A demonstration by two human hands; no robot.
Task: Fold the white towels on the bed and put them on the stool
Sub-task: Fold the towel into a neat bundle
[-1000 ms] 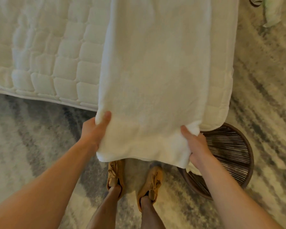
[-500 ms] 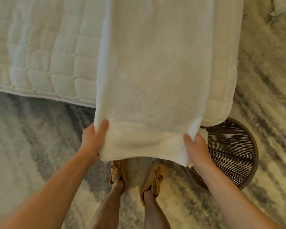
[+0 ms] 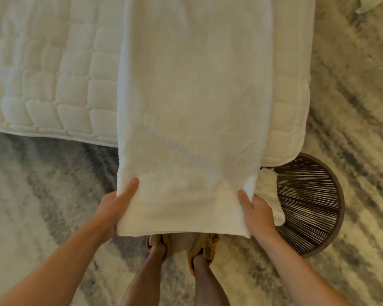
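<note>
White towel [image 3: 192,107]: no lettering, tag or brand legible — plain cloth.
Quilted mattress [image 3: 53,85]: no label or number to be read.
Woven stool [image 3: 307,206]: no marking readable.
Rug [image 3: 42,195]: streaked pattern only — no signs.
</note>
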